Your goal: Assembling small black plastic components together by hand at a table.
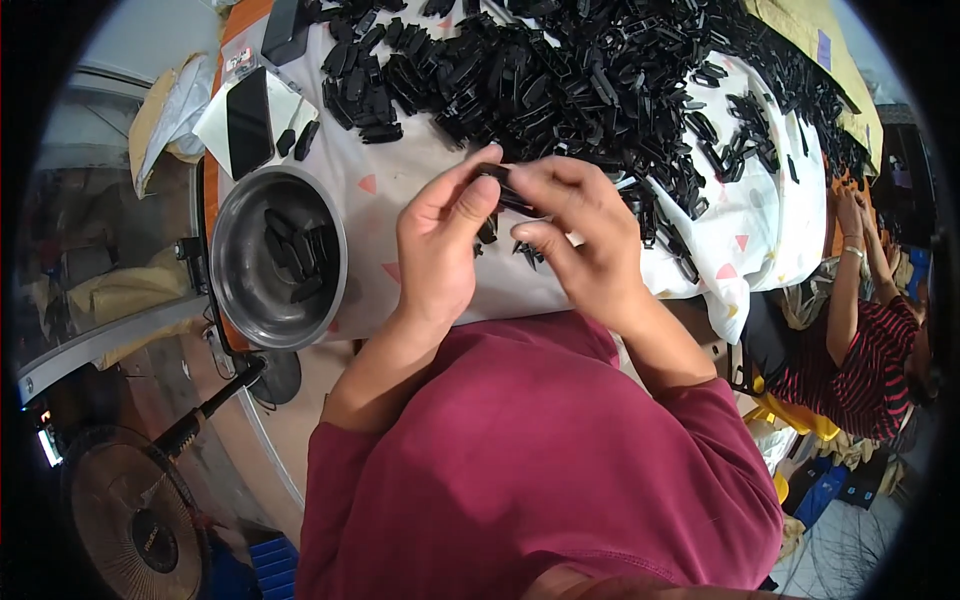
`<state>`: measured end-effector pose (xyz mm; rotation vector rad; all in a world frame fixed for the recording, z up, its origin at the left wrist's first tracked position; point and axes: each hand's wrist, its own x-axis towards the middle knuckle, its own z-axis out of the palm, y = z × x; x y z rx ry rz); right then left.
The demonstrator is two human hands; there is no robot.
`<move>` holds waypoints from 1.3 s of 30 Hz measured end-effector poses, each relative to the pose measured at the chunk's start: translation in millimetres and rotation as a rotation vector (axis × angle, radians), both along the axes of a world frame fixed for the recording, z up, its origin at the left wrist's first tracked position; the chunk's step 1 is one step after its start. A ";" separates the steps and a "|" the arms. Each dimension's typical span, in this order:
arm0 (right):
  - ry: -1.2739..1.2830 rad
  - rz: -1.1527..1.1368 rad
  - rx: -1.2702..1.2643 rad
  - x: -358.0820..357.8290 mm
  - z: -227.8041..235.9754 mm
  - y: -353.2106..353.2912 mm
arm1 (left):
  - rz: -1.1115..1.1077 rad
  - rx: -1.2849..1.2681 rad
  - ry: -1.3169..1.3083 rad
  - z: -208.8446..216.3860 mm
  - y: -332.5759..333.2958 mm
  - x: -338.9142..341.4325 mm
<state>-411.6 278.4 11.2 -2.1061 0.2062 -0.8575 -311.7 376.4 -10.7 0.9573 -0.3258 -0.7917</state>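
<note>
My left hand [440, 240] is closed, pinching a small black plastic piece [517, 203] between thumb and fingers above the near part of the cloth-covered table. My right hand [592, 225] meets it from the other side, its fingers curled over the piece and its thumb a little apart below. Fingers cover much of the piece, so its full shape is hidden. Just beyond both hands lies a large heap of similar black plastic pieces [530, 85]. A few loose ones lie under and beside my hands.
At the left edge stands a round metal bowl [228, 255] with several black pieces inside. Behind it a dark phone [249, 122] lies on white paper. A standing fan [150, 530] is at lower left. To the right, a co-worker in a striped shirt [850, 370] reaches toward the table.
</note>
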 end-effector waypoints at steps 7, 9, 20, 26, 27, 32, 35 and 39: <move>0.316 0.052 0.747 3.5 -2.2 -7.1 | -0.122 -0.011 -0.018 -8.7 2.7 14.5; 0.281 0.070 0.800 8.9 -11.0 -7.3 | -0.103 0.010 -0.047 -13.1 1.4 16.5; 0.207 0.030 0.606 8.4 -18.2 -5.5 | -0.011 -0.085 -0.014 -9.6 -1.0 10.1; 0.332 -0.416 -0.249 32.5 -10.5 -93.6 | 0.201 0.098 -0.141 -25.1 -0.4 46.5; 0.418 -0.600 -0.415 33.4 -10.6 -111.5 | 0.272 0.130 -0.186 -25.7 -0.9 52.6; 0.599 -0.500 -0.160 29.4 -15.8 -127.9 | 0.072 0.886 -1.083 -34.8 11.1 44.3; 0.386 -0.478 0.019 18.4 -9.9 -111.5 | -0.051 1.087 -1.371 -37.4 14.1 44.2; -0.055 0.038 0.883 17.1 16.2 -47.6 | -0.092 0.575 -0.840 -23.0 11.8 38.6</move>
